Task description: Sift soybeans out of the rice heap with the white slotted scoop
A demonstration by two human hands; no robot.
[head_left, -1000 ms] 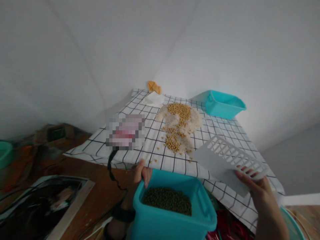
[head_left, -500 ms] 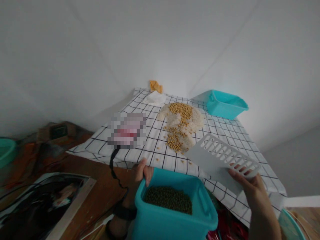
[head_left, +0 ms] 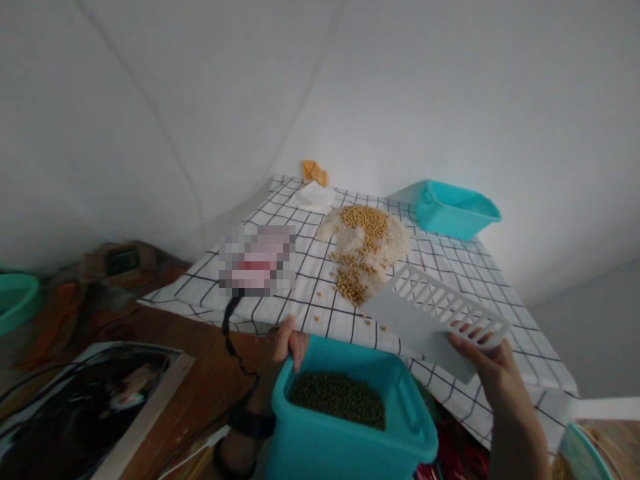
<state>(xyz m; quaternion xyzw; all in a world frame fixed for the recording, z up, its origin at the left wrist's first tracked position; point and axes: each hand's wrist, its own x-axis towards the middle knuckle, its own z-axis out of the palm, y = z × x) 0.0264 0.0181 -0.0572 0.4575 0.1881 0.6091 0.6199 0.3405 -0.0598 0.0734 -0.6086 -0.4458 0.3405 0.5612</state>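
Right hand [head_left: 493, 363]: grasping the scraper [head_left: 410, 313] by its right end, thumb flat on the plain face, other fingers behind and partly visible through the slots. Over the last second the scraper has shifted leftward relative to the pile, and its leading corner, ahead and to the left of that grip, now sits at the near edge of the loose yellow beans [head_left: 350, 283]; whether it touches them or hovers just over the cloth [head_left: 310, 287] cannot be told. Judged from this, the plain edge is better placed against the near beans than a moment ago, though the heap itself looks much the same. Left hand [head_left: 290, 343], left of that grip: clasping the far left corner of the tub [head_left: 345, 453], thumb up, fingers over the rim; that hold is unchanged. Green beans [head_left: 340, 400] lie in the tub, below and left of the right hand, apart from the yellow ones. Beyond the scraper, more yellow beans lie on pale grain [head_left: 397, 240], with a few strays between scraper and tub. Farther out, straight ahead of the left hand, a white bundle [head_left: 315, 195] and an orange cloth [head_left: 315, 173]; beyond the right hand, a second basin [head_left: 445, 217] by the wall.
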